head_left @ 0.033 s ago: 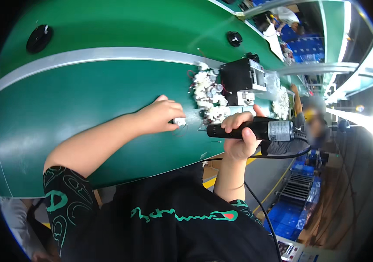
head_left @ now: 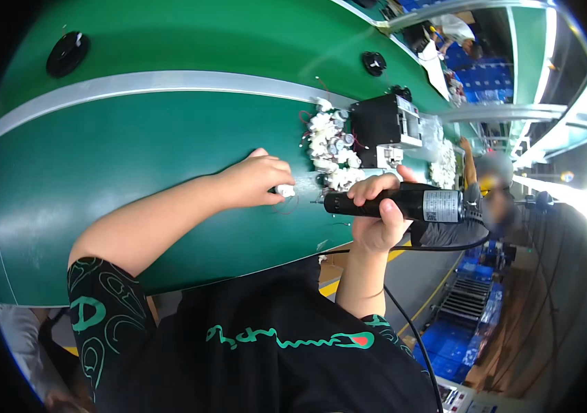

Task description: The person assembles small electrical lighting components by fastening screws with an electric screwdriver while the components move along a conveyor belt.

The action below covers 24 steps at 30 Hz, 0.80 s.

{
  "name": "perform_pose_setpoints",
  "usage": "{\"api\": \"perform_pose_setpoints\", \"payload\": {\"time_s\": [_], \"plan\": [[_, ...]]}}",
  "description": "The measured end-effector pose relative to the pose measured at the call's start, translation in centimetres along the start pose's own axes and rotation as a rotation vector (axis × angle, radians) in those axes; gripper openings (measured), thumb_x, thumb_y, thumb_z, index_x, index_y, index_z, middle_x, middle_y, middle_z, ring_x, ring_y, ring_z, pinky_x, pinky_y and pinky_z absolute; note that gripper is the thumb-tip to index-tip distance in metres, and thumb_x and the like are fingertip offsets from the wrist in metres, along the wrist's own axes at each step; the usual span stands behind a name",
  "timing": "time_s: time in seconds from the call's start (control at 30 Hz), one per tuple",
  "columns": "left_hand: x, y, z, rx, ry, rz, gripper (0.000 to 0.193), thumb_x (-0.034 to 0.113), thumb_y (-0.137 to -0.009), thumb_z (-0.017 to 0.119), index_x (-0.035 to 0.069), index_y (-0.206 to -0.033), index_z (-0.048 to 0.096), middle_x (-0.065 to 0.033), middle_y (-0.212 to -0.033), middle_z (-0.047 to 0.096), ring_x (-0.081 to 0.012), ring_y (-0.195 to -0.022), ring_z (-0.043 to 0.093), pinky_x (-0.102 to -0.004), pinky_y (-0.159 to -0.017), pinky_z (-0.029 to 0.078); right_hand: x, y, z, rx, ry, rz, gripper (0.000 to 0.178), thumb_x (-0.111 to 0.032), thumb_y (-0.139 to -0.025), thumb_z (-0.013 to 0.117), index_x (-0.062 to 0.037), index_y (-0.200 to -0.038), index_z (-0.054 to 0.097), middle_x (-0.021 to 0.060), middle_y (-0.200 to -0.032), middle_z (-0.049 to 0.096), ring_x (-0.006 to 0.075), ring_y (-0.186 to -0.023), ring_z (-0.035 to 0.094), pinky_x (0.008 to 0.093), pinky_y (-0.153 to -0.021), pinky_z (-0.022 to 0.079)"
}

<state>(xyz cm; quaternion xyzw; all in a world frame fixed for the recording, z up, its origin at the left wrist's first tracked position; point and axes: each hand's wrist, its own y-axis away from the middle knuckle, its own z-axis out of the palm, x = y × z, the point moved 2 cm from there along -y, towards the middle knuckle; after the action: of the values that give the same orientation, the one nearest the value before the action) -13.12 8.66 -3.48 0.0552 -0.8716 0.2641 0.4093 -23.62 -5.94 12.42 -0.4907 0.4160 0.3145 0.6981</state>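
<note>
My left hand [head_left: 259,180] rests on the green table [head_left: 114,172] and pinches a small white part [head_left: 285,191] between its fingertips. My right hand [head_left: 376,219] grips a black electric screwdriver [head_left: 414,204] that lies level, its thin tip pointing left at the white part, a short way from it. A black cable [head_left: 410,249] runs from the tool's rear. Just beyond both hands lies a pile of small white parts [head_left: 328,148], and a black box-shaped fixture [head_left: 384,122] stands beside it.
A silver rail [head_left: 156,82] divides the table from a green belt carrying two black round parts [head_left: 68,54] [head_left: 374,63]. A second white pile [head_left: 442,165] lies to the right. Another person [head_left: 493,193] works at the right. Blue crates [head_left: 448,344] stand on the floor.
</note>
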Motion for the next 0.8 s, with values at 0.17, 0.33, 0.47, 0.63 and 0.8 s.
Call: {"api": "perform_pose_setpoints", "payload": {"time_s": [0.17, 0.33, 0.47, 0.63, 0.8], "plan": [[0.4, 0.8, -0.1, 0.01, -0.044, -0.045, 0.031, 0.021, -0.078, 0.079, 0.01, -0.105, 0.069, -0.0025, -0.102, 0.065, -0.0206, -0.101, 0.062, -0.0374, -0.093, 0.039, 2.8, -0.6, 2.0, -0.085, -0.117, 0.041, 0.037, -0.008, -0.086, 0.066, -0.0071, -0.115, 0.044, 0.0091, -0.07, 0.053, 0.02, -0.058, 0.052, 0.0404, -0.059, 0.05], [0.8, 0.7, -0.1, 0.007, -0.065, -0.064, 0.03, 0.021, -0.078, 0.079, 0.01, -0.104, 0.069, -0.002, -0.1, 0.065, -0.0202, -0.099, 0.062, -0.0369, -0.092, 0.04, 4.7, 0.1, 2.3, 0.007, -0.001, -0.013, 0.034, -0.004, -0.087, 0.062, -0.0079, -0.117, 0.046, 0.0052, -0.067, 0.05, 0.0176, -0.054, 0.049, 0.0359, -0.054, 0.046], [0.8, 0.7, -0.2, -0.014, -0.101, -0.092, 0.031, 0.022, -0.078, 0.08, 0.011, -0.104, 0.068, -0.0015, -0.099, 0.066, -0.0203, -0.096, 0.063, -0.0365, -0.09, 0.04, 5.0, 0.5, 2.0, -0.008, 0.03, -0.055, 0.032, -0.005, -0.088, 0.058, -0.0087, -0.118, 0.047, 0.0049, -0.068, 0.047, 0.0171, -0.054, 0.046, 0.035, -0.053, 0.044], [0.9, 0.4, -0.2, -0.028, -0.117, -0.097, 0.031, 0.023, -0.077, 0.08, 0.011, -0.102, 0.067, -0.0013, -0.096, 0.066, -0.0202, -0.095, 0.063, -0.0365, -0.088, 0.04, 5.5, 0.7, 1.6, -0.022, 0.02, -0.065, 0.032, -0.006, -0.089, 0.059, -0.0098, -0.118, 0.047, 0.0044, -0.068, 0.047, 0.0164, -0.053, 0.045, 0.0347, -0.053, 0.043], [1.0, 0.3, -0.2, 0.001, -0.126, -0.065, 0.031, 0.026, -0.077, 0.081, 0.011, -0.099, 0.063, -0.0016, -0.092, 0.063, -0.0203, -0.092, 0.063, -0.0372, -0.086, 0.04, 5.8, 1.1, 1.6, -0.017, -0.013, -0.044, 0.033, -0.009, -0.089, 0.063, -0.0109, -0.117, 0.046, 0.0035, -0.067, 0.046, 0.0158, -0.053, 0.044, 0.034, -0.052, 0.042]]}}
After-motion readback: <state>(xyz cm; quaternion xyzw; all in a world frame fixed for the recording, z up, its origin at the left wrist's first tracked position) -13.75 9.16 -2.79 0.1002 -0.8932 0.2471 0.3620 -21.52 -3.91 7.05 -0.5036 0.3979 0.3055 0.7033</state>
